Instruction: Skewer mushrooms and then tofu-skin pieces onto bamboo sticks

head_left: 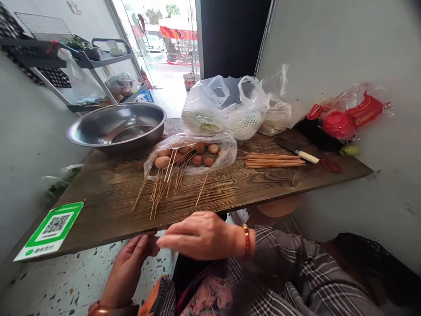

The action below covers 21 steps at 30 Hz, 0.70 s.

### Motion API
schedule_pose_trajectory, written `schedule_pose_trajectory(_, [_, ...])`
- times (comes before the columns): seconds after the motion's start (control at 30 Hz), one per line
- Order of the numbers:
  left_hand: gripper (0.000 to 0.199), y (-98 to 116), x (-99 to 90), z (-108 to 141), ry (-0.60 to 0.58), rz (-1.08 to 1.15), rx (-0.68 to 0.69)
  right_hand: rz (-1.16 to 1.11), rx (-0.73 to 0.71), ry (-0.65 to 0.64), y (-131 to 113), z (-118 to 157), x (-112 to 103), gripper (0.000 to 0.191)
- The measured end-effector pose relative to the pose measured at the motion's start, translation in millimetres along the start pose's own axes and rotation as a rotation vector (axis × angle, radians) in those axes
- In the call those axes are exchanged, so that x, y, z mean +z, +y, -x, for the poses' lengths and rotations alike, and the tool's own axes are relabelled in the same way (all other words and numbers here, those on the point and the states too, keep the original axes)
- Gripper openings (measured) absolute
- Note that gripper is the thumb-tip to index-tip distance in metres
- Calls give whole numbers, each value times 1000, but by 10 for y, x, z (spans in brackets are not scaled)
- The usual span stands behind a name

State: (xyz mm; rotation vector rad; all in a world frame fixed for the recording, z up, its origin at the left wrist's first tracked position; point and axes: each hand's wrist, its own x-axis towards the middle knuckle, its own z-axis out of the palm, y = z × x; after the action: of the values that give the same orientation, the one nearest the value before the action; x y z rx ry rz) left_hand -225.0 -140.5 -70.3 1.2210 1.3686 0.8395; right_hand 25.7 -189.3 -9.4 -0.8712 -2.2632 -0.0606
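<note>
My left hand (130, 259) is below the table's front edge, its fingers curled in around something dark that I cannot make out. My right hand (200, 237) points left towards it, thumb and forefinger pressed close together with the tips at the left fingers; what they pinch, if anything, is hidden. Just beyond the hands on the wooden table lies a clear plastic bag (226, 149) of brown mushrooms (162, 162). Several thin wooden skewers (154, 193) stick out of its front, and a single skewer (201, 189) lies apart to the right.
A bundle of skewers (274, 160) lies beside a knife (307, 156) on the right. Behind stand a large metal basin (115, 125) and white plastic bags (248, 123). Red packages (338, 125) sit at the far right, a QR code card (52, 228) at the left front corner.
</note>
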Motion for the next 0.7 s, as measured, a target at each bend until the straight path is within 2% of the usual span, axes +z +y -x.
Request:
schedule_pose_trajectory(0.07, [54, 214, 106, 1, -72, 7, 30, 4, 159, 142, 200, 205, -301, 30])
schedule_pose_trajectory(0.13, [51, 422, 215, -20, -91, 2, 88, 12, 336, 246, 506, 428, -584, 30])
schedule_pose_trajectory(0.27, [49, 832, 449, -153, -160, 4, 178, 191, 657, 293, 1243, 820, -1012, 33])
schedule_pose_trajectory(0.37, [47, 1089, 665, -380, -225, -83, 274, 360, 855, 95, 1743, 962, -1169, 36])
schedule_pose_trajectory(0.4, [46, 1151, 748, -483, -240, -142, 319, 397, 903, 19, 1882, 975, -1189, 36])
schedule_pose_trajectory(0.47, [44, 1227, 925, -715, -235, -294, 441, 428, 953, -56, 2118, 969, -1195, 36])
schedule_pose_trajectory(0.6, [30, 1222, 1318, -1127, -155, -581, 708, 445, 996, -137, 2446, 925, -1145, 33])
schedule_pose_trajectory(0.7, [29, 1192, 1618, -1249, -133, -670, 783, 449, 996, -206, 2575, 926, -1111, 31])
